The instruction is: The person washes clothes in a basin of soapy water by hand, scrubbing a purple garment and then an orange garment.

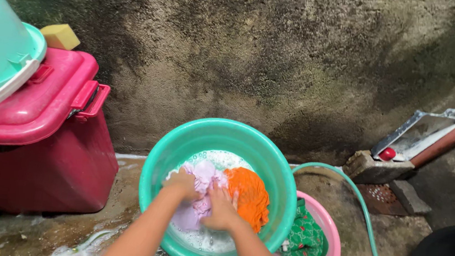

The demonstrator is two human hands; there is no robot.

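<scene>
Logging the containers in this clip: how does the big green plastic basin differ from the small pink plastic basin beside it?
The big green plastic basin is plainly larger than the small pink plastic basin. The green one holds soapy water with a lilac cloth and an orange cloth; the pink one holds a green patterned cloth. The left hand and right hand grip the lilac cloth in the green one; none touches the pink one. Both are round and sit on wet floor.

Pink bin (42,143), yellow sponge (60,36), green hose (364,208).
</scene>
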